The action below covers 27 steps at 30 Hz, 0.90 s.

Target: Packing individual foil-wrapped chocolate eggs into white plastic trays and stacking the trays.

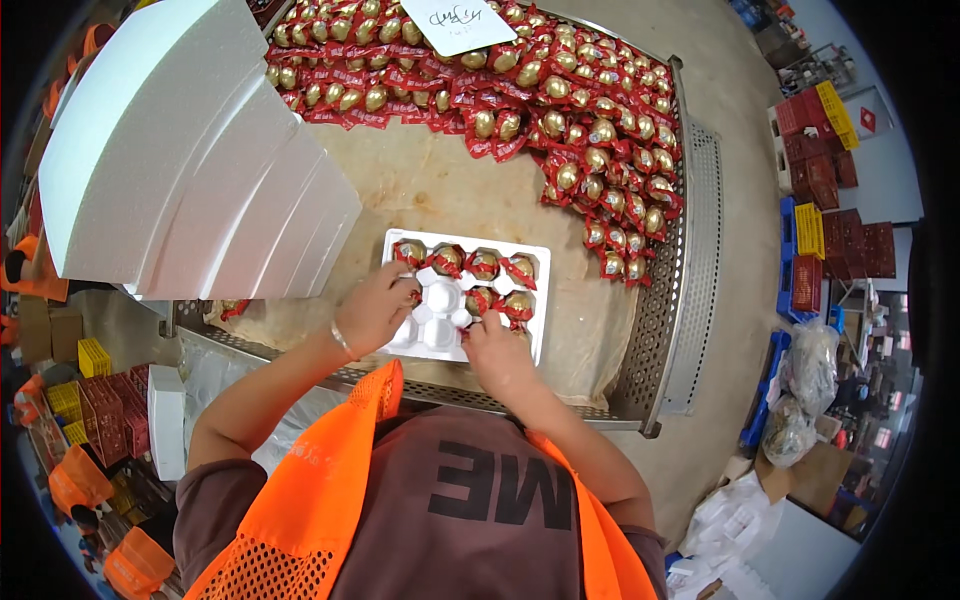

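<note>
A white foam tray [442, 296] with moulded cells lies before me. Gold-and-red wrapped egg-shaped items fill its far row, including one wrapped egg [448, 260]; two more sit at the right of the middle row. My left hand [375, 309] has its fingers on a wrapped egg [414, 297] in the left cell of the middle row, mostly hidden by the fingers. At the near row, my right hand [501, 358] has its fingertips closed around a red wrapper [466, 332]; the hand hides most of that item. Bare cells show between my hands.
Many wrapped eggs [555, 88] cover the far and right parts of the metal-rimmed table [420, 169]. A handwritten white card [459, 26] lies on them. Stacked white foam trays [195, 165] rise at left. One wrapped egg [229, 309] lies near the left corner.
</note>
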{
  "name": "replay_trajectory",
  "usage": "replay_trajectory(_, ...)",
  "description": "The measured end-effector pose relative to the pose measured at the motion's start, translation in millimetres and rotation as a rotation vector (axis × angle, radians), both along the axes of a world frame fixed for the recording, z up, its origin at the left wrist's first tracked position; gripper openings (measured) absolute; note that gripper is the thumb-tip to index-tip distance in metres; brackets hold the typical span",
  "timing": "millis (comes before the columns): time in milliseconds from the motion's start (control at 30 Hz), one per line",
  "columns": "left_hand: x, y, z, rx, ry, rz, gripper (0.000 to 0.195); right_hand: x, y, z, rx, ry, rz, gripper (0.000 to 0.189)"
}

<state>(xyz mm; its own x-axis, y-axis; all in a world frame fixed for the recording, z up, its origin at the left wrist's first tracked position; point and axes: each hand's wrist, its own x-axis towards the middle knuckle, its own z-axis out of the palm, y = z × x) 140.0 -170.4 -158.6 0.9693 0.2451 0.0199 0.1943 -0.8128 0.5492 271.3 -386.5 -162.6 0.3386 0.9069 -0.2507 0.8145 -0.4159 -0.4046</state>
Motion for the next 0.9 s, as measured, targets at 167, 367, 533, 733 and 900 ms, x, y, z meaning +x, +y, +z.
replay_trajectory(167,-21.5,13.9,-54.2,-0.294,-0.076,0.262,0.074,8.8,-8.4,-2.0,0.051,0.062,0.116,0.019)
replay_trajectory(367,-13.5,15.8,-72.1,-0.498,-0.011,0.252,0.086,22.9,-5.5,10.6,0.098,0.167,-0.035,0.018)
replay_trajectory(533,30.6,-1.6,-30.7,-0.383,0.114,0.2,0.08,154.6,-57.4,-10.4,0.32,-0.159,-0.496,0.023)
replay_trajectory(733,110.8,-15.6,22.8,-0.181,-0.164,0.156,0.056,209.6,-71.7,-63.0,0.017,-0.383,-0.589,0.036)
replay_trajectory(900,229.1,-62.6,-8.4,-0.249,-0.009,-0.345,0.04,206.6,-92.5,-63.0,0.162,0.038,-0.719,0.041)
